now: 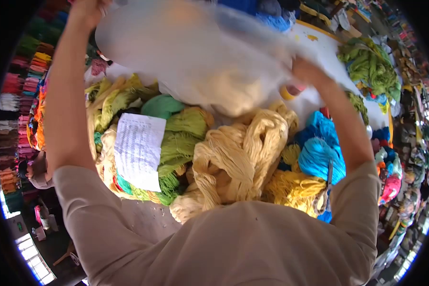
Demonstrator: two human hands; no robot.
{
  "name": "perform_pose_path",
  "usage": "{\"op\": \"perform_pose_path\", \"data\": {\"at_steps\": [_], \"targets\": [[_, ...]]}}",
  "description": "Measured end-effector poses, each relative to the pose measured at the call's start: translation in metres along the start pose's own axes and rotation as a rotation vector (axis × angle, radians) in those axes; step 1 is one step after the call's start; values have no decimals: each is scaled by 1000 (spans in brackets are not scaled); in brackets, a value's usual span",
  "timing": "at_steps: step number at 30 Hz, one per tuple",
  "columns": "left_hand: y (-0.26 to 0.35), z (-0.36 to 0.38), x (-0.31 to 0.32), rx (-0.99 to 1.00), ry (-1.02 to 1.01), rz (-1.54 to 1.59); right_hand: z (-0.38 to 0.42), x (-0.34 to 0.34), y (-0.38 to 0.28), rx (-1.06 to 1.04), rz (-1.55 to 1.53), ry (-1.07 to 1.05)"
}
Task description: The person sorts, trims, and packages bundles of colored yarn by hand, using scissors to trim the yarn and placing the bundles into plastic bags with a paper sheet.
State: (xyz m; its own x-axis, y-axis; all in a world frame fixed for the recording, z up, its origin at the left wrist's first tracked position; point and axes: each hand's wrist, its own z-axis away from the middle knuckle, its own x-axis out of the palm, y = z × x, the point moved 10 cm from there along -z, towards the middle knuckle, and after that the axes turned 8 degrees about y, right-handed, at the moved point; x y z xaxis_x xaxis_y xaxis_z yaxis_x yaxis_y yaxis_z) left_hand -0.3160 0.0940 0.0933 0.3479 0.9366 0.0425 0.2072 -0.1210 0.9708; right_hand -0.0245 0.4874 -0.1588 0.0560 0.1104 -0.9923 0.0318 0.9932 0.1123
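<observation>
A translucent plastic bag [143, 47] is raised over the table, blurred by motion, with a cream bundle [233, 90] showing through its lower part. My left hand [86, 13], at the top left, is closed on one side of the bag; its fingertips are partly cut off by the frame. On the other side, my right hand [304, 71] grips the bag's edge, its fingers smeared and partly hidden. Beige yarn hanks [245, 152] lie heaped right below the bag. A handwritten paper sheet [139, 150] rests on olive green yarn [183, 138] to their left.
Bright blue yarn [321, 148] and yellow yarn [298, 190] sit at the right, with dark scissors or a similar tool [330, 174] by them. More green hanks [372, 66] lie farther right on the white table [319, 45]. Coloured yarn stacks [31, 86] and another person [39, 171] are at left.
</observation>
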Motion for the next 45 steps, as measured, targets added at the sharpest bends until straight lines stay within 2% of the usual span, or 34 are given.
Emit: {"op": "perform_pose_path", "data": {"at_steps": [1, 3, 4, 5, 6, 8, 9, 11, 12, 13, 15, 16, 17, 19, 20, 21, 22, 24, 25, 27, 29, 30, 32, 33, 34, 35, 36, 37, 39, 40, 41, 42, 43, 45], "targets": [[31, -8, 7, 74, 173, -60, -23, -31, 41, 232, -122, 314], [55, -29, 26, 60, -14, 3, -39, -104, 40, 180, 170, 540], [62, -22, 31, 123, 47, -26, -33, -135, 27, 226, 78, 460], [64, -11, 35, 182, 108, -61, -31, -135, 32, 169, -61, 631], [51, -11, 32, 183, 75, -66, -27, -133, 37, 109, -204, 806], [-9, -15, 7, 95, -9, -166, -20, -109, 16, 68, -337, 716], [-65, -21, -20, -45, -54, -87, -9, -96, -6, 51, -368, 654], [-126, -2, -43, -195, -35, -119, 36, -72, -75, -181, -395, 758], [-132, 28, -37, -157, 50, -306, 56, -46, -108, -90, -485, 491], [-130, 55, -29, -95, 121, -494, 78, -7, -141, -18, -774, 166], [-122, 124, -2, 10, 195, -732, 133, 26, -214, -92, -691, -32], [-119, 161, 10, 13, 202, -744, 156, 18, -236, -167, -637, 164], [-118, 203, 22, -22, 195, -693, 159, 21, -242, -184, -636, 166], [-143, 288, 30, -101, 86, -351, 176, 88, -237, 159, -645, -470], [-139, 336, 43, -31, -16, -341, 176, 80, -230, 132, -701, -380], [-167, 392, 46, -352, -40, -343, 175, 69, -216, 106, -757, -286], [-176, 444, 63, -459, -25, -115, 178, 63, -206, 212, -913, -315], [-191, 522, 102, -509, -105, -45, 186, 56, -205, 195, -1637, -209], [-199, 547, 122, -494, -52, 27, 199, 40, -216, 265, -1968, -275], [-199, 568, 157, -393, -79, -63, 227, 1, -242, 234, -2099, -377], [-238, 579, 185, -450, -32, 41, 256, -18, -274, 113, -2381, -592], [-234, 580, 183, -436, 34, -119, 270, -35, -286, 69, -2402, -591], [-217, 573, 180, -411, 12, -22, 301, -75, -294, 90, -2321, -469], [-188, 571, 172, -382, -9, 125, 320, -82, -297, 62, -2312, -528], [-151, 571, 158, -345, -11, 264, 337, -93, -297, -60, -2262, -500], [-113, 575, 146, -288, -5, 386, 354, -100, -291, -158, -1994, -421], [-72, 583, 131, -215, 0, 504, 365, -110, -286, -442, -1673, -187], [-33, 594, 118, -131, -3, 627, 384, -81, -280, -233, -1890, -356], [36, 627, 88, 1, -40, 850, 403, -19, -203, 124, -1658, 22], [54, 645, 75, -49, -39, 937, 422, -7, -150, 332, -1447, 329], [70, 664, 63, -57, -60, 1018, 448, -5, -99, 620, -734, 286], [86, 684, 54, -22, -199, 1025, 467, -16, -71, 514, -458, 565], [107, 699, 48, 30, -195, 1135, 488, -23, -58, 506, -300, 740], [130, 726, 31, 125, -61, 1175, 501, 27, -23, 633, -128, 537]]}}
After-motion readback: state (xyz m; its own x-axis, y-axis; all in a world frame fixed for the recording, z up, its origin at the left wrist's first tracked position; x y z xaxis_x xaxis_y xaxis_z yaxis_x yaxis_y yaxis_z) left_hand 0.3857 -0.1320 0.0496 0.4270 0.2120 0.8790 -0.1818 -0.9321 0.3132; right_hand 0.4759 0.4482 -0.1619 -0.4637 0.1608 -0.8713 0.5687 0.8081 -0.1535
